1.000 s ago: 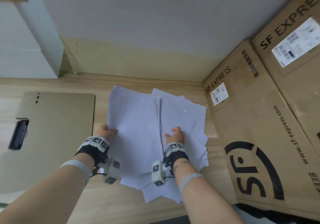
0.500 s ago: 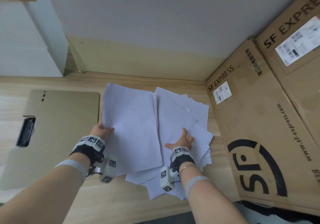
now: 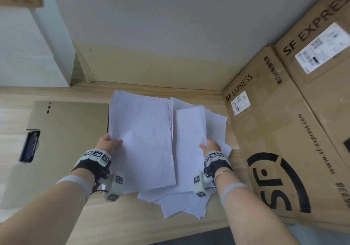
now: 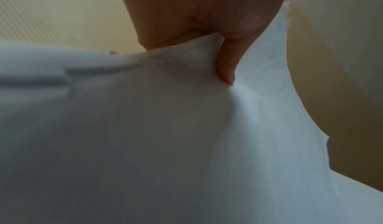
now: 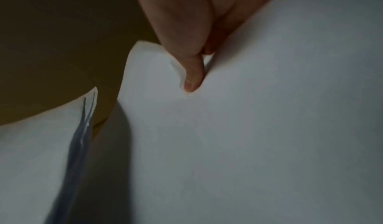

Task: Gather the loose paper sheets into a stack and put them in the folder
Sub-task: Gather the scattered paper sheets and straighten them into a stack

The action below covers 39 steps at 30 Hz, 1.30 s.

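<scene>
A messy pile of white paper sheets (image 3: 189, 150) lies in the middle of the wooden table (image 3: 132, 225). My left hand (image 3: 108, 143) pinches the left edge of a thicker bundle of sheets (image 3: 142, 140) and holds it lifted. In the left wrist view the thumb (image 4: 226, 63) presses on top of that bundle (image 4: 165, 129). My right hand (image 3: 209, 147) pinches the right edge of a sheet (image 3: 191, 131) raised off the pile; the right wrist view shows its thumb (image 5: 191, 78) on the paper (image 5: 248, 129). The tan folder (image 3: 62, 140) lies flat at the left.
Large SF Express cardboard boxes (image 3: 293, 140) stand against the table's right side, close to the pile. A black clip (image 3: 30, 145) sits on the folder's left edge. A wall and a cardboard panel (image 3: 151, 64) close off the back.
My right hand went from lying flat on the pile to its right edge, where it lifted a sheet. The left hand raised its bundle higher.
</scene>
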Available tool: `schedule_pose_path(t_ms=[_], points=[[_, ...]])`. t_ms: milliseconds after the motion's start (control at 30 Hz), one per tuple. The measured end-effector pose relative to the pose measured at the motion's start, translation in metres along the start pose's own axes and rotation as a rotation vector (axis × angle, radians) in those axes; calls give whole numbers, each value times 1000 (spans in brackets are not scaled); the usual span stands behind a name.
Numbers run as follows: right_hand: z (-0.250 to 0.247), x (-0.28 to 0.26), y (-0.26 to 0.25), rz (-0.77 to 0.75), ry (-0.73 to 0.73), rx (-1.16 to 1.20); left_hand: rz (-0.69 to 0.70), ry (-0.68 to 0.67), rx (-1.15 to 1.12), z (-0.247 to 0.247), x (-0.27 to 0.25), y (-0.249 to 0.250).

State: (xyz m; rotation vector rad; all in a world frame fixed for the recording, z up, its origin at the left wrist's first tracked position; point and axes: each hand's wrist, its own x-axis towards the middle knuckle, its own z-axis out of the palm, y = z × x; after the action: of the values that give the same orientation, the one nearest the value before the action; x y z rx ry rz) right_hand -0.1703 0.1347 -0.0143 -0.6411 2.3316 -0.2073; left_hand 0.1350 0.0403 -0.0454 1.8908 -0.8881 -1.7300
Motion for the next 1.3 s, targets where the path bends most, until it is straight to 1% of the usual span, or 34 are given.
schedule_pose_path(t_ms=[67, 133, 200, 300, 400, 500, 533, 600, 667, 733, 833, 933, 1100, 1200, 1300], points=[[1, -1, 0, -30, -64, -100, -5, -3, -24, -1, -2, 0], [10, -3, 3, -48, -85, -144, -10, -5, -35, -2, -3, 0], [25, -5, 4, -65, -66, -189, -16, -7, -43, -2, -4, -2], [48, -12, 5, -135, -19, -297, -29, 6, -43, -3, -5, -7], [61, -16, 6, -176, 1, -304, -30, 28, -38, -6, -5, -14], [64, -15, 5, -206, -39, -258, -35, 35, -20, -7, -5, -19], [64, -14, 5, -217, -31, -235, -38, 30, -21, -8, -4, -20], [60, -17, 7, -211, 24, -132, -42, 24, -20, -10, -2, -22], [50, -17, 10, -155, 73, 12, -52, 27, 1, -11, 0, -23], [33, -15, 13, -83, 113, 62, -59, 30, 16, -11, 3, -24], [5, -9, 21, -25, 185, 169, -54, 44, 77, -9, 4, -24], [-22, -1, 29, -19, 239, 332, -40, 60, 166, -7, 5, -23], [-46, 22, 40, -39, 308, 376, -46, 49, 254, -4, 4, -21], [-42, 25, 34, -70, 283, 372, -56, 38, 284, -3, 3, -19], [-15, 13, 13, -132, 131, 272, -57, 29, 317, -3, 1, -15]])
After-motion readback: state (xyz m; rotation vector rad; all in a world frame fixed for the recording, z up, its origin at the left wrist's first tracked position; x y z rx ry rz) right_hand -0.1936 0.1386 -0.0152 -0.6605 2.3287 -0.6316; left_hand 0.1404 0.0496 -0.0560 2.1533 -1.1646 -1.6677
